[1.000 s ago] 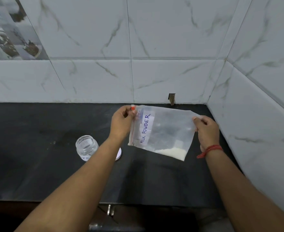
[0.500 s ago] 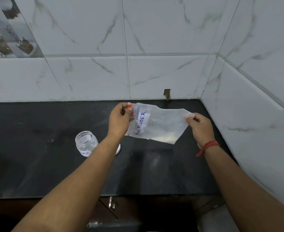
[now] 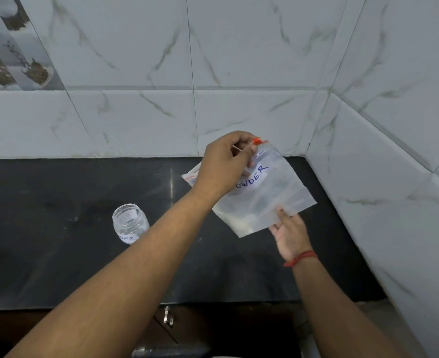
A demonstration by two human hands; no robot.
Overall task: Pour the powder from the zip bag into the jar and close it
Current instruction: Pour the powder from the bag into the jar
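A clear zip bag [image 3: 270,197] with a handwritten label and a red zip strip hangs in the air above the black counter [image 3: 58,254]. A little white powder lies in its lower corner. My left hand [image 3: 223,166] grips the bag's zip edge at the top. My right hand [image 3: 289,233] pinches the bag's bottom edge from below. An open clear jar [image 3: 130,223] with a white label stands on the counter to the left, under my left forearm. The jar's lid is hidden.
White marble-look tiled walls [image 3: 239,73] close the counter at the back and on the right, forming a corner. The counter's front edge runs below my arms, with a dark cabinet and a metal handle [image 3: 168,317] under it.
The bag has swung from lying sideways to hanging diagonally: my left hand lifted the zip end up, and my right hand dropped to the bottom edge.
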